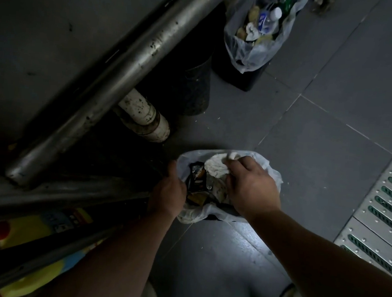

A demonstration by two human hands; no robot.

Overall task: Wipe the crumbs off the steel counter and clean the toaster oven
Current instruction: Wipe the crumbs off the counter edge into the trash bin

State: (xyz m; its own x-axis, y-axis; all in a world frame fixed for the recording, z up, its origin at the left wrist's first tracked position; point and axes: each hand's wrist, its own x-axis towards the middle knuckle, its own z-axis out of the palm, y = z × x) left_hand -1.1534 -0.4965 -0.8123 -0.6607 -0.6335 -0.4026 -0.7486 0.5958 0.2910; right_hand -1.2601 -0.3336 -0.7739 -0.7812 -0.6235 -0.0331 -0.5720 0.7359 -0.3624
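Note:
I look down at the grey tiled floor beside the steel counter's rounded edge (131,58). A small bin lined with a clear plastic bag (274,174) stands between my hands and holds wrappers and scraps. My right hand (250,187) grips a crumpled white cloth (216,164) over the bin's opening. My left hand (170,190) holds the bin's left rim and bag edge. The toaster oven is out of view.
A second bin with a clear bag (256,34) full of bottles and scraps stands further off. A black bucket (190,85) and a white drain pipe (146,117) sit under the counter. A perforated metal floor grate (381,207) runs along the right. Colourful packaging (34,229) lies lower left.

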